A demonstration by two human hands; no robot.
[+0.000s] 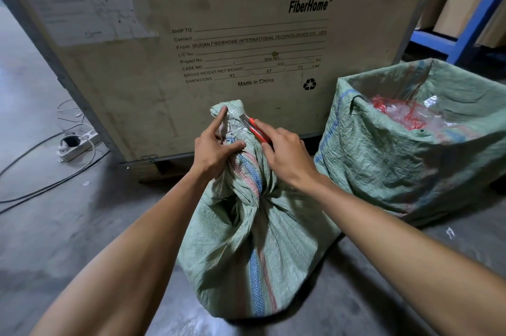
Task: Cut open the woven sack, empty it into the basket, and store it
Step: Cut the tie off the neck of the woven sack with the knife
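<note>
A green woven sack [254, 248] with blue and red stripes stands on the floor at centre, its neck bunched and tied with clear tape. My left hand [213, 152] grips the neck just below the tie, index finger stretched up onto the bunched top. My right hand [287, 157] holds a red utility knife [256, 128], its blade tip touching the taped tie from the right. To the right stands the basket [383, 160], lined with a green woven sack, open at the top, with clear and red plastic pieces [405, 113] inside.
A large FiberHome crate [219, 34] stands right behind the sack. A white power strip [75, 148] and black cables lie on the concrete floor at the left. Blue shelving [462, 39] with cardboard boxes rises at the back right.
</note>
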